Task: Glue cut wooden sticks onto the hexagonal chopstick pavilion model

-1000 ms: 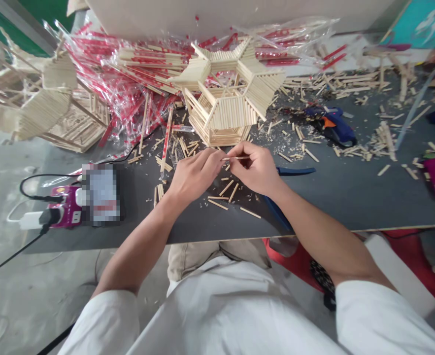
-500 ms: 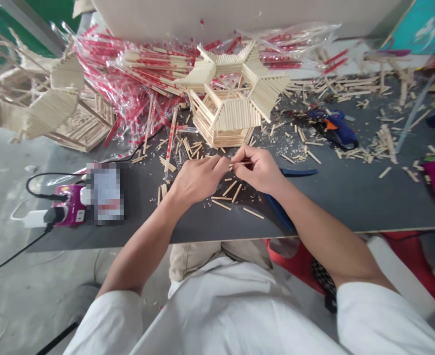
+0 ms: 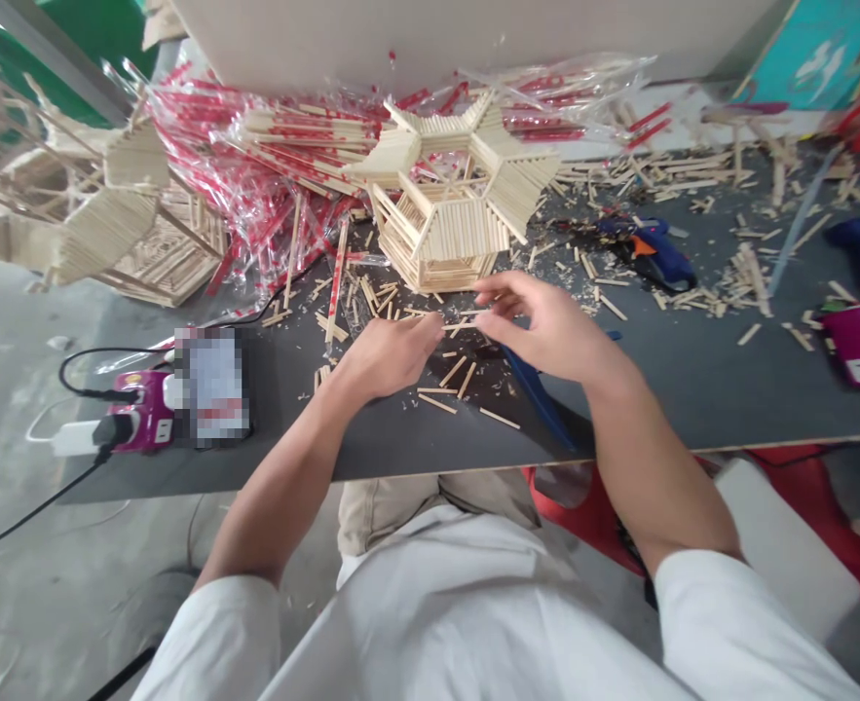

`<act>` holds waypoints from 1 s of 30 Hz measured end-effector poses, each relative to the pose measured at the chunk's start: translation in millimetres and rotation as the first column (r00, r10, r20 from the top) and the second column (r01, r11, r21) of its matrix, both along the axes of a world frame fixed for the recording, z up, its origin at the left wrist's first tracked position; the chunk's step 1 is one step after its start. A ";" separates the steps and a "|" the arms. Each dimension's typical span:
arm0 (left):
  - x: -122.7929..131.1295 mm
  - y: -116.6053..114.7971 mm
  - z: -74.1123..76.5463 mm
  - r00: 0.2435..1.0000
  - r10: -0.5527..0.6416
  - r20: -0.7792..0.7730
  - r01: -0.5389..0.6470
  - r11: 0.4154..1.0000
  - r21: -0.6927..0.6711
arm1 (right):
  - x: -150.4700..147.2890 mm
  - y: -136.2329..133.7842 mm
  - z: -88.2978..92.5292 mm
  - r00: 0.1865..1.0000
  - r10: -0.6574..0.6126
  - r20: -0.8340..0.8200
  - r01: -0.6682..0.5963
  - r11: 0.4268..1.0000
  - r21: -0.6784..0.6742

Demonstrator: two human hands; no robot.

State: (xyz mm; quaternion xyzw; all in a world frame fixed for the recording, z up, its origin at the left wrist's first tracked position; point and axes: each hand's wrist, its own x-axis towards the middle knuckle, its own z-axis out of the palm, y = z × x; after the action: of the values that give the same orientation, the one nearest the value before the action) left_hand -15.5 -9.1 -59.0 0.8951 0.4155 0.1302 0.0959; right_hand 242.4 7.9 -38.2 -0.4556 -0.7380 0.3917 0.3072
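My left hand (image 3: 390, 352) pinches one end of a thin wooden stick (image 3: 466, 325) just above the dark tabletop (image 3: 692, 380). My right hand (image 3: 546, 326) hovers to the right of the stick with its fingers spread and nothing in them. A hexagonal model house of wooden sticks (image 3: 448, 200) stands just beyond both hands. Short cut sticks (image 3: 448, 385) lie scattered under my hands. Blue-handled pliers (image 3: 539, 394) lie under my right wrist.
Packs of chopsticks in red and clear wrappers (image 3: 283, 166) are heaped at the back left. Another stick model (image 3: 130, 224) sits at the far left. A blue glue gun (image 3: 649, 248) lies at the right among offcuts. A purple power strip (image 3: 141, 414) sits near the left edge.
My right hand has let go of the stick, opened and shifted right and up. My left hand keeps hold of the stick.
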 end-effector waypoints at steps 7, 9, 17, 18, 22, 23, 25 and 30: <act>5.1 -0.6 -6.0 0.991 0.012 0.131 -0.011 1.000 -0.010 | 67.3 -62.3 -9.2 0.734 -0.108 0.670 -0.004 0.986 0.164; 6.6 -1.5 -6.9 0.987 0.023 0.161 -0.024 1.000 0.004 | 74.3 -77.1 -18.3 0.665 -0.101 0.740 -0.041 0.984 0.171; 11.5 -4.2 -14.3 0.966 0.042 0.257 -0.069 0.993 0.095 | 50.9 -90.2 -19.2 0.529 -0.230 0.817 -0.044 0.954 0.297; 12.2 -4.7 -14.7 0.964 0.045 0.261 -0.071 0.993 0.092 | 48.4 -90.4 -18.0 0.530 -0.242 0.813 -0.043 0.950 0.310; 15.0 -6.6 -15.8 0.961 0.076 0.265 -0.100 0.992 0.078 | 48.4 -90.3 -8.6 0.679 -0.166 0.715 0.019 0.978 0.209; 15.7 -7.0 -16.2 0.960 0.085 0.268 -0.108 0.991 0.075 | 49.7 -90.0 -5.3 0.736 -0.127 0.665 0.043 0.989 0.142; 16.7 -7.5 -17.0 0.955 0.101 0.277 -0.125 0.990 0.071 | 51.4 -89.4 1.0 0.845 -0.045 0.533 0.072 0.997 -0.030; 17.9 -7.9 -16.4 0.952 0.160 0.261 -0.170 0.985 0.018 | 46.8 -91.0 6.2 0.985 0.008 0.170 0.049 0.943 -0.329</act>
State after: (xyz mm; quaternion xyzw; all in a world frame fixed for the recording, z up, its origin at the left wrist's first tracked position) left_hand 2.4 -17.0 -75.4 0.8344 0.4700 0.2616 0.1200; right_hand 289.2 -83.1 -32.0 -0.5399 -0.6801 0.4672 0.1664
